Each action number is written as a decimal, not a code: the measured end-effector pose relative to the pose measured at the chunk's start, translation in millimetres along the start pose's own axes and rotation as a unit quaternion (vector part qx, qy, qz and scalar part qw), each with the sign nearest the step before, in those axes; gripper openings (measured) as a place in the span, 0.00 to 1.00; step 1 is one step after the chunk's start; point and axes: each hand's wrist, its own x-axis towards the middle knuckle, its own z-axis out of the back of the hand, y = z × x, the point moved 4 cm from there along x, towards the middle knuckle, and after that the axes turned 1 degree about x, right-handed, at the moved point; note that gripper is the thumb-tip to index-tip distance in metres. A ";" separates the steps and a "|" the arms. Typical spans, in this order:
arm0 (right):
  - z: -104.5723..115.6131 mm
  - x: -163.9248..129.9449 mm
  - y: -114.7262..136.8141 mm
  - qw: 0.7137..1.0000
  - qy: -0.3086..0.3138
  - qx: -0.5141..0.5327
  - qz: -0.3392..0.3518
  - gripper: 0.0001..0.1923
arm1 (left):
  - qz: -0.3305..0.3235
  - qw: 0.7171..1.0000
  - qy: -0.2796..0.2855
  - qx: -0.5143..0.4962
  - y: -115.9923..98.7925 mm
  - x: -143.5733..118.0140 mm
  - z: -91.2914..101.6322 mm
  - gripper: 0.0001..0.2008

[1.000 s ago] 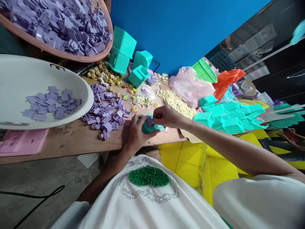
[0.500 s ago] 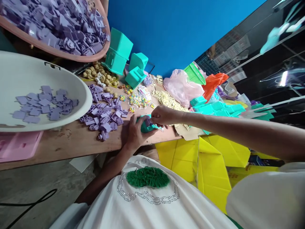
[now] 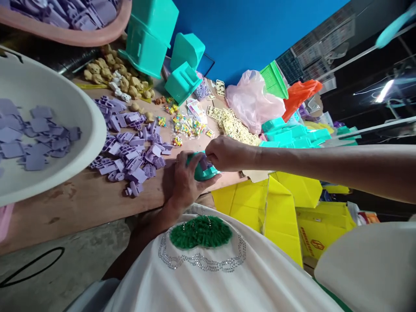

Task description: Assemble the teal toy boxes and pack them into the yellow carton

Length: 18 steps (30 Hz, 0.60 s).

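Note:
My left hand (image 3: 183,180) grips a small teal plastic piece (image 3: 202,172) at the near edge of the wooden table (image 3: 81,201). My right hand (image 3: 225,153) comes in from the right and pinches a little purple plastic part (image 3: 204,163) against the top of that teal piece. The two hands touch around it, hiding most of the piece. A loose heap of purple plastic parts (image 3: 128,147) lies on the table just left of my left hand.
A white basin (image 3: 65,108) with flat purple pieces sits at the left, a pink basin (image 3: 68,34) of purple parts above it. Teal boxes (image 3: 156,39), beige figures (image 3: 112,78), small coloured bits (image 3: 186,125), cream frames (image 3: 235,128), plastic bags (image 3: 253,104) and yellow cartons (image 3: 289,208) surround the table.
The view has shifted closer and to the right, so the basins slid left. Both hands stay on the teal piece; my right hand pressed a little lower onto it.

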 end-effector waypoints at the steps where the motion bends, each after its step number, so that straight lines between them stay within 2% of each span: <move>1: -0.5 0.0 -2.8 1.000 0.006 0.027 -0.005 0.09 | -0.002 1.000 0.000 -0.004 0.0 0.2 0.4 0.31; 3: -4.9 -0.8 -10.4 0.992 0.042 0.117 -0.021 0.13 | -0.011 1.000 -0.005 -0.012 -0.6 0.8 1.5 0.31; 5: -11.5 -2.0 -18.7 0.968 0.081 0.232 -0.049 0.15 | -0.018 1.000 -0.007 -0.018 -1.0 1.6 2.3 0.32; 8: -18.5 -3.0 -26.2 0.930 0.088 0.346 -0.084 0.16 | -0.021 1.000 -0.007 -0.017 -1.0 2.5 2.8 0.32; 11: -19.3 -4.2 -23.7 0.920 0.079 0.378 -0.074 0.17 | -0.023 1.000 -0.009 -0.012 0.2 2.0 2.4 0.31; 15: -13.8 -7.6 -22.6 0.934 0.067 0.351 -0.006 0.19 | -0.024 0.999 -0.017 -0.014 4.6 2.3 3.4 0.28; 16: -14.0 -8.6 -27.7 0.940 0.055 0.336 0.005 0.20 | -0.027 0.999 -0.017 -0.019 5.4 2.9 4.7 0.27; 18: -17.8 -10.6 -46.9 0.952 -0.031 0.305 0.006 0.21 | -0.035 0.999 -0.010 -0.029 5.8 4.4 8.9 0.26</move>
